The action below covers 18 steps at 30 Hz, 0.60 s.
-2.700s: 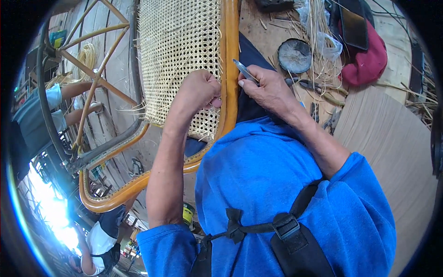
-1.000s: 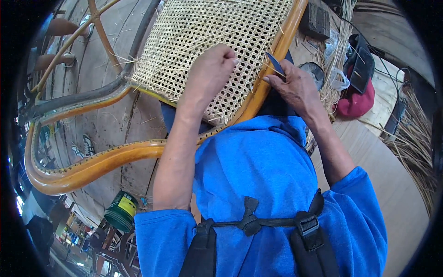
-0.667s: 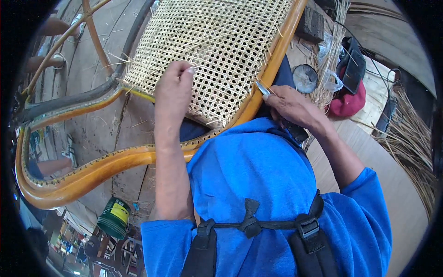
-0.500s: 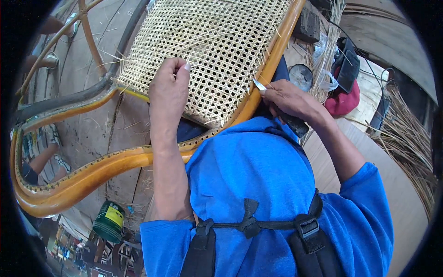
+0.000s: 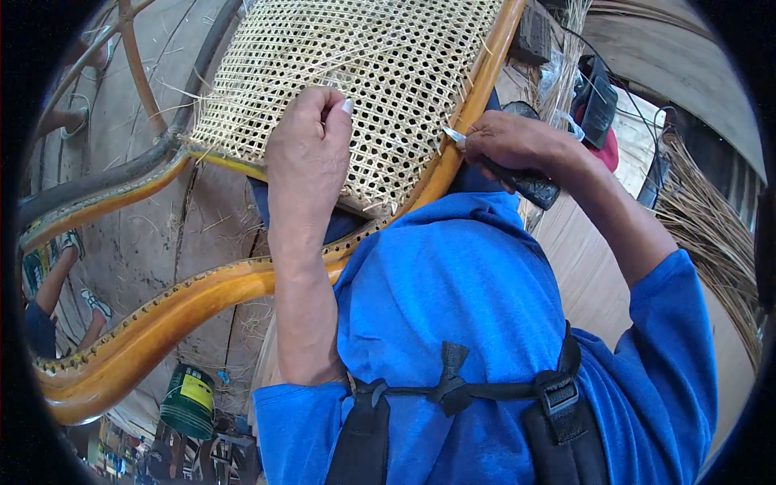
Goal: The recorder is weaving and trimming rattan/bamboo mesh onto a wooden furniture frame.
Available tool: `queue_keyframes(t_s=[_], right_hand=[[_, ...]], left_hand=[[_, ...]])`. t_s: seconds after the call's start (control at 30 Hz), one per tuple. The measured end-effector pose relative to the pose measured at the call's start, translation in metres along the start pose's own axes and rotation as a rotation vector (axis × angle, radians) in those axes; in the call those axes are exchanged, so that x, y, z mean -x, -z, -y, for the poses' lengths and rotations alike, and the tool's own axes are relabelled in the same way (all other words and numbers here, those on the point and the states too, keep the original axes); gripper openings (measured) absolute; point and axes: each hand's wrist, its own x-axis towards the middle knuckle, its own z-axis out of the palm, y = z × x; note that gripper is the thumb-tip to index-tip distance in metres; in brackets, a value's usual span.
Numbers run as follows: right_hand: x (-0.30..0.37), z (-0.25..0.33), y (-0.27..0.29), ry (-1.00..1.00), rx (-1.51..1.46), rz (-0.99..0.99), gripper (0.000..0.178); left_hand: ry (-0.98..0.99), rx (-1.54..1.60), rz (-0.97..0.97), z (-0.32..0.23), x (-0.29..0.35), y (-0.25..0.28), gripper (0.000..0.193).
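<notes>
okay, landmark is the woven cane panel (image 5: 364, 81), stretched in the curved orange-brown frame (image 5: 461, 137). my left hand (image 5: 311, 153) lies on the panel's near part, fingers curled shut, thumb and forefinger pinched on a thin cane strand (image 5: 323, 81) at the weave; the strand itself is hard to make out past the pinch. my right hand (image 5: 517, 145) sits just off the panel's right edge, over the frame rail, grip closed around a small knife (image 5: 505, 170), dark handle in the fist, pale blade tip pointing left toward the panel. so the weave lies left of the blade and up from it, the rail runs diagonally between tip and weave, and the knife's long axis is roughly crosswise to that rail. right hand is nearer the rail edge, left hand nearer the open weave. blade tip looks just beside the rail; touching or not, cannot tell.

packages: a green can with a yellow label band (image 5: 187, 400) stands on the floor well below the panel's left corner, under the frame's lower loop. a dark flat case on a red cloth (image 5: 602, 133) lies right of the panel, past my right hand. loose cane bundle (image 5: 711, 234) farther right. another person's legs (image 5: 61, 279) show far left of the panel.
</notes>
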Motion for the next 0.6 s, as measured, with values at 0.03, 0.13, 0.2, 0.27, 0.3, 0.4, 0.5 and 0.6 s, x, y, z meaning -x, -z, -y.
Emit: queue_keyframes(t_s=[0.03, 0.13, 0.2, 0.27, 0.3, 0.4, 0.5, 0.6], right_hand=[[0.001, 0.001, -0.001, -0.004, 0.000, 0.000, 0.031], [0.003, 0.015, -0.009, -0.392, -0.247, -0.021, 0.035], [0.004, 0.011, -0.021, -0.400, -0.328, -0.113, 0.037], [0.004, 0.016, -0.030, -0.484, -0.447, -0.180, 0.037], [0.003, 0.018, -0.033, -0.565, -0.565, -0.246, 0.037], [0.003, 0.011, -0.032, -0.562, -0.543, -0.213, 0.033], [0.001, 0.011, -0.021, -0.540, -0.492, -0.142, 0.033], [0.001, -0.007, -0.028, -0.344, -0.172, -0.155, 0.034]], left_hand=[[0.000, 0.003, 0.003, -0.001, 0.000, 0.000, 0.016], [0.023, -0.015, 0.010, -0.005, 0.001, 0.002, 0.015], [-0.010, -0.024, 0.033, -0.007, 0.002, 0.001, 0.014], [-0.024, -0.034, 0.051, -0.008, 0.003, -0.001, 0.014], [-0.038, -0.045, 0.066, -0.008, 0.003, -0.002, 0.013], [-0.103, -0.069, 0.084, -0.004, 0.004, -0.007, 0.012], [-0.050, -0.054, 0.123, -0.008, 0.005, -0.006, 0.012], [-0.064, -0.054, 0.107, -0.006, 0.004, -0.007, 0.012]])
